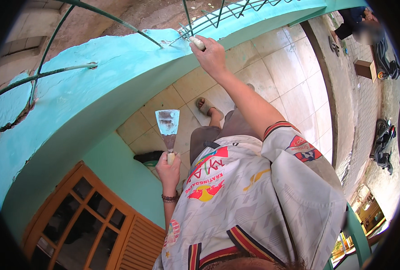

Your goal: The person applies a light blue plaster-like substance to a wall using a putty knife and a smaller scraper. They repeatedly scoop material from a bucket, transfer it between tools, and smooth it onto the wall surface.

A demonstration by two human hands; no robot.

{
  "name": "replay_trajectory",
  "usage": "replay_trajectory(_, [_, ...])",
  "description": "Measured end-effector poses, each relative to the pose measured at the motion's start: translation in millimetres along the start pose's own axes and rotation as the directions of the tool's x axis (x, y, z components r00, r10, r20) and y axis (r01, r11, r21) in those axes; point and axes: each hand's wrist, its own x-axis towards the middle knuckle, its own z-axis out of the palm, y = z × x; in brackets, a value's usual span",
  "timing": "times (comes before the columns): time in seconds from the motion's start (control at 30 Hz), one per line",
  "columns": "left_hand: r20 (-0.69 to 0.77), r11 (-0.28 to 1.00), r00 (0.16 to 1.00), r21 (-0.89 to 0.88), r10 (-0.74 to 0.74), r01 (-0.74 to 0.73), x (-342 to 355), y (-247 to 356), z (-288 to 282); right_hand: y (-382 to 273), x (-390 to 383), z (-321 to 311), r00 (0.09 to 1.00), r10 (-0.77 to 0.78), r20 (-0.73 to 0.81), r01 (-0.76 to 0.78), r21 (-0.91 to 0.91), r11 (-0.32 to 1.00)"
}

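My left hand [168, 170] holds a wide scraper [167, 121] upright by its pale wooden handle; its blade is smeared with light blue and dark grey. My right hand [211, 58] is raised to the turquoise ledge [78, 85], wrapped round the pale, worn handle of a tool [197, 43]. That tool's head meets the ledge beside the green metal bars [132, 28] and is too small to make out. Along the ledge, paint and plaster are chipped and cracked, most deeply near the bars at the left.
Below me are a tiled floor [276, 72] and my sandaled foot [204, 107]. An orange wooden door [92, 189] with glass panes stands at lower left. At right are a paved strip, a brown box [365, 69], dark motorbike-like shapes [382, 144] and another person [351, 24].
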Motion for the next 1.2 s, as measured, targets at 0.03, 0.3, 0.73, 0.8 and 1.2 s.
replay_trajectory(0.03, [0.001, 1.0, 1.0, 0.003, 0.003, -0.003, 0.9, 0.7, -0.2, -2.6, 1.7, 1.8, 1.0, 0.006, 0.011, -0.006, -0.002, 1.0])
replay_trajectory(0.3, [0.025, 0.999, 1.0, 0.047, -0.018, 0.017, 2.3, 0.9, -2.3, -18.4, -4.0, 35.4, 0.996, -0.035, 0.081, 0.047, -0.157, 0.987])
replay_trajectory(0.73, [0.061, 1.0, 0.998, 0.027, 0.007, -0.008, 5.6, 2.5, -10.1, -17.0, -19.0, 23.6, 0.986, -0.015, 0.164, 0.004, 0.063, 0.998])
replay_trajectory(0.8, [0.073, 0.998, 0.997, 0.058, -0.001, -0.004, 7.5, 1.2, -13.0, -23.5, -22.8, 17.2, 0.984, -0.035, 0.176, 0.015, 0.114, 0.993])
replay_trajectory(1.2, [0.078, 0.996, 0.995, 0.066, 0.054, -0.059, 5.0, 22.9, -6.9, -13.0, -32.4, -12.7, 0.988, -0.062, 0.138, 0.041, 0.146, 0.988])
